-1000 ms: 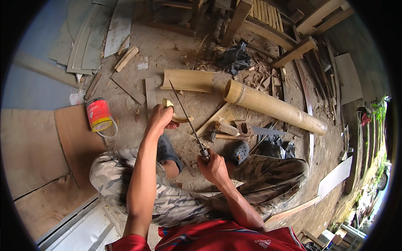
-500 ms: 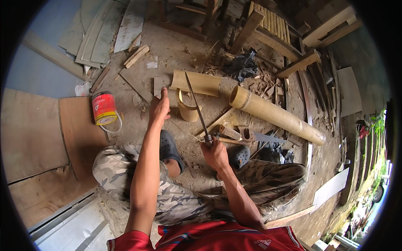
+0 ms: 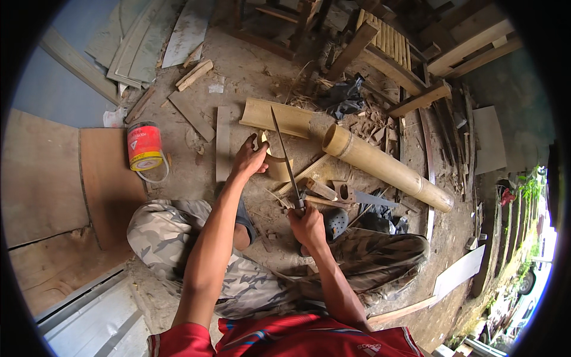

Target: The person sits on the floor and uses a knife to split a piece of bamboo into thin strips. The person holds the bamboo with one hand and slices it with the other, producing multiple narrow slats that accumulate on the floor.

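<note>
Meanwhile left hand (image 3: 248, 159) grips curved bamboo piece (image 3: 275, 166); right hand (image 3: 306, 225) clenches blade (image 3: 284, 153).

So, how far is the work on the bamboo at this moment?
Done: a split half-round bamboo slab lies on the dirt floor, with chips around. In hand: the left hand holds a small curved bamboo piece; the right hand holds a long thin blade against it. Left: the long round bamboo pole lies whole.
</note>
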`<state>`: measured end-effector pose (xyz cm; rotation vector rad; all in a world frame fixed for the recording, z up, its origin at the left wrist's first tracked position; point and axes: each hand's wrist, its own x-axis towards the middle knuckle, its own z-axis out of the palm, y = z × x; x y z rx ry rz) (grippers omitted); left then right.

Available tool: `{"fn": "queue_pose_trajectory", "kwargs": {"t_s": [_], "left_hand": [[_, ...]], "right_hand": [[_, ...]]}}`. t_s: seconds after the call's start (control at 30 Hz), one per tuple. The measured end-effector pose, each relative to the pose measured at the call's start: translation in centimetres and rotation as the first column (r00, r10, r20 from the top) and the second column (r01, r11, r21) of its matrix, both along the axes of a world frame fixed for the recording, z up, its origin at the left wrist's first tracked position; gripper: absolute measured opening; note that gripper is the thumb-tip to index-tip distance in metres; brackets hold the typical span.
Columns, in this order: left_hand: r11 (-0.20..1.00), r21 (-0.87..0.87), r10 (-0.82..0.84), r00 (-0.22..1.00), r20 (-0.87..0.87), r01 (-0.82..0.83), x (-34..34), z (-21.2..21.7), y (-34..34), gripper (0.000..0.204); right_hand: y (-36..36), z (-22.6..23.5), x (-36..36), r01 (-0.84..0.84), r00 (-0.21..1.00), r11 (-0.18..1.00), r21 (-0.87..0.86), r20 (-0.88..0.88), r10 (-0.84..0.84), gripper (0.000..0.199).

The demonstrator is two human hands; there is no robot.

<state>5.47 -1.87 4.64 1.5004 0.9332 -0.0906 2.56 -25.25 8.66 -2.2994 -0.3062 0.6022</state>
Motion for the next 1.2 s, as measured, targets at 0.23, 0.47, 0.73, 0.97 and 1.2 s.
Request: {"fn": "queue_pose_trajectory", "kwargs": {"t_s": [0.23,0.47,0.73,0.97,1.2], "left_hand": [[0.989,0.102,-0.102,0.992,-0.071,0.109,0.7,-0.9,-0.9,0.033],[0.920,0.378,-0.054,0.987,-0.150,0.107,1.2,5.7,-0.1,0.027],[0.968,0.244,0.090,0.991,-0.102,-0.063,0.2,-0.6,2.8,0.026],[0.956,0.294,0.029,0.996,-0.080,-0.004,0.1,5.3,1.0,0.029],[0.967,0.254,0.060,0.988,-0.139,-0.023,0.2,0.2,2.4,0.026]], "right_hand": [[-1.8,-0.3,-1.4,-0.009,1.000,1.000,-0.025,-0.015,0.009,0.028],[-0.1,0.7,-0.9,-0.016,1.000,0.999,0.047,-0.015,0.017,0.030],[1.6,-3.0,-0.8,-0.074,0.997,0.997,0.011,-0.030,0.074,0.030],[0.7,2.0,-1.2,-0.039,0.997,0.998,0.041,-0.061,0.042,0.025],[0.9,-3.2,-1.3,-0.052,0.998,0.998,-0.020,-0.044,0.051,0.029]]}}
